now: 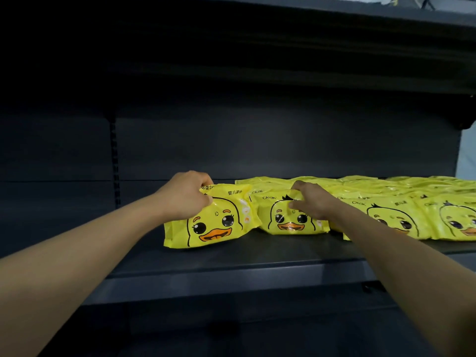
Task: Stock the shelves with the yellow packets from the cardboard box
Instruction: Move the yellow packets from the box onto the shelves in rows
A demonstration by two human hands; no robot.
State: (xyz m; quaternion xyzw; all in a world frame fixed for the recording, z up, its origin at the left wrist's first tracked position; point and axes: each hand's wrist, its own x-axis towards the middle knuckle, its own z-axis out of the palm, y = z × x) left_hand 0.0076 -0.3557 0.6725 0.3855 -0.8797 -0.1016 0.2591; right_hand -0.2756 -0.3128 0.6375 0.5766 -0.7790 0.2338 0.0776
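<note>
At the far left I see only the dark back panel of the unit and a slotted upright (115,161) running down it. My left hand (184,195) reaches in over the dark shelf (231,256), its grip curled round the upper left corner of the leftmost yellow packet (210,222), thumb on the printed front and fingers wrapped over the top edge. That packet shows a cartoon duck face and sits tilted, its bottom edge on the shelf and its top leaning back, with its right side just touching the next packet (292,215). My right hand (310,202) lies on that second packet, the grip narrow, thumb and fingertips pinching the glossy film near the top of the duck's head so that the wrapper puckers under them. This packet lies flatter on the shelf than the first. Further right, behind my right forearm, a row of more yellow packets (401,217) covers the shelf out to the frame's edge, overlapping one another, with another layer of them (334,182) lying flat behind, close to the back panel. Above everything hangs the underside of the upper shelf (309,47), dark and in shadow. I cannot see the cardboard box from here.
</note>
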